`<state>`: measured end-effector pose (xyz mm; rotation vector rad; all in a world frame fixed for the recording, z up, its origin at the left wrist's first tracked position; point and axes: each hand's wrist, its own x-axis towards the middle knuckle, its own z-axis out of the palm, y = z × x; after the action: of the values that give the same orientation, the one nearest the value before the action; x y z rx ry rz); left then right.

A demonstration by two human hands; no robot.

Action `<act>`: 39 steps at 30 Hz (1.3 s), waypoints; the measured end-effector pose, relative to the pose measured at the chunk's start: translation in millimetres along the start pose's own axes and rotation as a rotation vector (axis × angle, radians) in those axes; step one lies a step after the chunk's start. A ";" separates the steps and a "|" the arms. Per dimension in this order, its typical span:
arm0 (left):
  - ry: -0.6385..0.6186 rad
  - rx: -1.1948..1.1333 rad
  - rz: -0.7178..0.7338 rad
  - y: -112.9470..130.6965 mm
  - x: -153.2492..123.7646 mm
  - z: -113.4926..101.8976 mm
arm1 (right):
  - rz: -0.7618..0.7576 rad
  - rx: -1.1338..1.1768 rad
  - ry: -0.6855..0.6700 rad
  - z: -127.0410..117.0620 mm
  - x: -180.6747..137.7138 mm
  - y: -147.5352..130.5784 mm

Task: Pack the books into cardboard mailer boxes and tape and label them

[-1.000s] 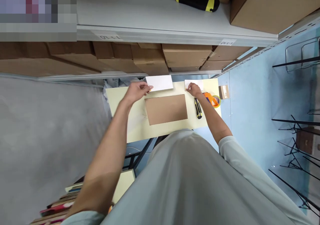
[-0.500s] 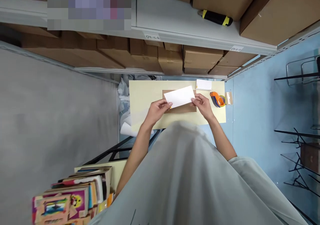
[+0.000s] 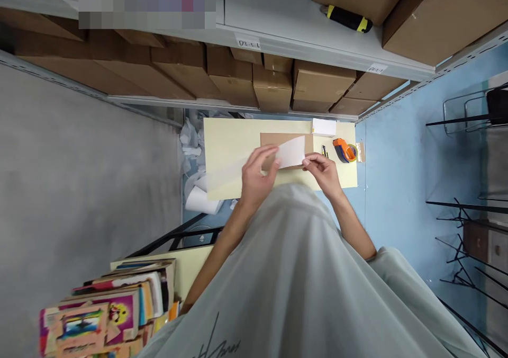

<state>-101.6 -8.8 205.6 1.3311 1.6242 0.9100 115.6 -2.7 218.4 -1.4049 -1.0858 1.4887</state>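
Both my hands hold a white label sheet (image 3: 292, 151) above a brown cardboard envelope (image 3: 286, 139) lying on a pale yellow table (image 3: 226, 141). My right hand (image 3: 323, 168) pinches the sheet's right edge. My left hand (image 3: 257, 175) grips its left end, where a thin translucent backing strip (image 3: 226, 175) hangs away to the left, partly peeled from the sheet.
A stack of white labels (image 3: 324, 127), a utility knife (image 3: 324, 151) and an orange tape dispenser (image 3: 343, 151) lie at the table's right end. Crumpled paper (image 3: 192, 141) lies left of the table. Shelves of cardboard boxes (image 3: 273, 85) stand behind. Colourful books (image 3: 107, 310) are stacked lower left.
The left hand brought the white sheet from the table's far edge to above the envelope and the right hand joined it. A translucent backing now trails off its left end.
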 end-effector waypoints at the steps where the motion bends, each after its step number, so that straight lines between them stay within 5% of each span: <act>1: -0.075 -0.018 0.027 9.5 -5.8 1.5 | -0.020 0.000 0.003 4.2 -0.9 -2.8; 5: -0.101 -0.187 0.139 24.9 -18.8 8.5 | -0.044 0.036 -0.017 15.5 -5.8 -13.3; 11: -0.033 -0.307 0.257 10.7 -16.4 7.5 | -0.061 0.059 -0.080 17.9 -13.1 -18.8; 39: -0.111 -0.344 0.233 20.0 0.9 5.2 | -0.198 -0.064 -0.080 17.3 2.2 -5.3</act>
<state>-89.2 -4.2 221.5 1.3156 1.1801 1.1728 98.1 -0.1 222.9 -1.2495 -1.2939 1.3872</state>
